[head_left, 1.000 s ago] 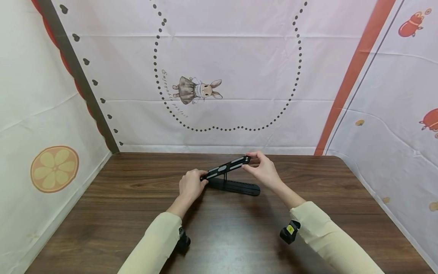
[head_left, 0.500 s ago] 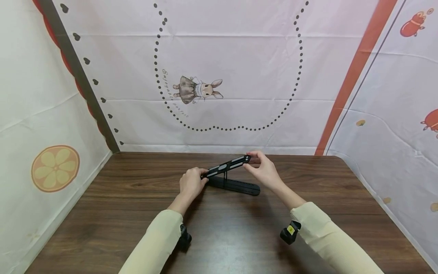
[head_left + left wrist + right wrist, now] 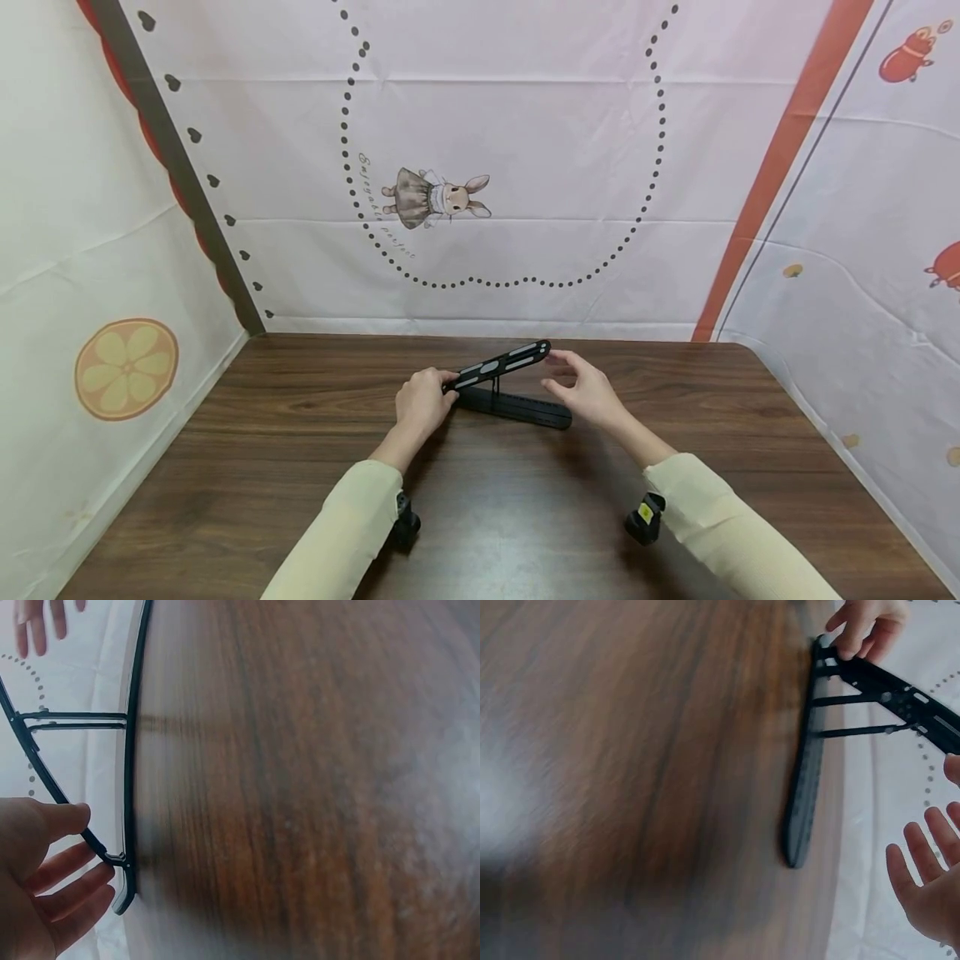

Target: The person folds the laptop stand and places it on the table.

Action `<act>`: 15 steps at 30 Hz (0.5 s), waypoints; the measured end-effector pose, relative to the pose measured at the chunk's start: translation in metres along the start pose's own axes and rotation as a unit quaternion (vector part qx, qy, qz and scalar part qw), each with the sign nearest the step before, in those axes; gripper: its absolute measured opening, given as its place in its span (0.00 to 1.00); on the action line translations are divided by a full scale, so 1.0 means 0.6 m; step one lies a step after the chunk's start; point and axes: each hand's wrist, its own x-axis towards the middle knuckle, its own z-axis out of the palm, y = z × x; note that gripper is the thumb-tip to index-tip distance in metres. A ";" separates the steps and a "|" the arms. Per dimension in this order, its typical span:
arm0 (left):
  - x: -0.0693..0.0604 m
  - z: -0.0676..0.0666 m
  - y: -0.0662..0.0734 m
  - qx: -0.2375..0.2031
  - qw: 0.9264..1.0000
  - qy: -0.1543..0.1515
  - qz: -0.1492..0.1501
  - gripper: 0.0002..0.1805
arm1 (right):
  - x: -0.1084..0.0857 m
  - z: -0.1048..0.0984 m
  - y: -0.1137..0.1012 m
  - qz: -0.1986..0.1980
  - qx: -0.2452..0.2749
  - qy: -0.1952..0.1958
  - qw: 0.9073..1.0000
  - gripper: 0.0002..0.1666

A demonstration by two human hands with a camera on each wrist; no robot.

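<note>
A black folding laptop stand (image 3: 489,367) with pale grey pads is propped up on the table, its upper arm tilted above a flat base (image 3: 528,410). Thin struts (image 3: 75,717) join the two parts, as the left wrist view shows. My left hand (image 3: 422,402) pinches the stand at its left, hinged end, thumb on one side and fingers on the other. Just beside the raised right end is my right hand (image 3: 588,392), apart from it. In the right wrist view that right hand (image 3: 934,889) has its fingers spread and holds nothing.
The stand rests towards the back of a brown wood-grain table (image 3: 495,517). A white printed cloth (image 3: 525,150) hangs right behind the table's back edge, with more cloth on the left and right. A small black camera sits on each wrist.
My right hand has let go of the stand's raised end and drawn slightly away to the right and down. The left hand keeps its grip, and the stand stays propped at the same tilt.
</note>
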 end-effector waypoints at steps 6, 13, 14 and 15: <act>-0.001 0.000 0.000 0.002 1.000 0.002 0.000 0.15 | -0.012 0.002 0.027 -0.021 -0.046 -0.036 0.998 0.30; -0.004 0.002 0.002 0.001 1.000 0.009 -0.007 0.15 | -0.025 0.004 0.055 -0.063 -0.106 -0.034 0.992 0.29; -0.004 0.002 0.002 0.001 1.000 0.009 -0.009 0.15 | -0.027 0.005 0.058 -0.066 -0.113 -0.035 0.991 0.29; -0.005 0.002 0.002 0.002 1.000 0.009 -0.010 0.15 | -0.028 0.005 0.060 -0.067 -0.119 -0.037 0.990 0.29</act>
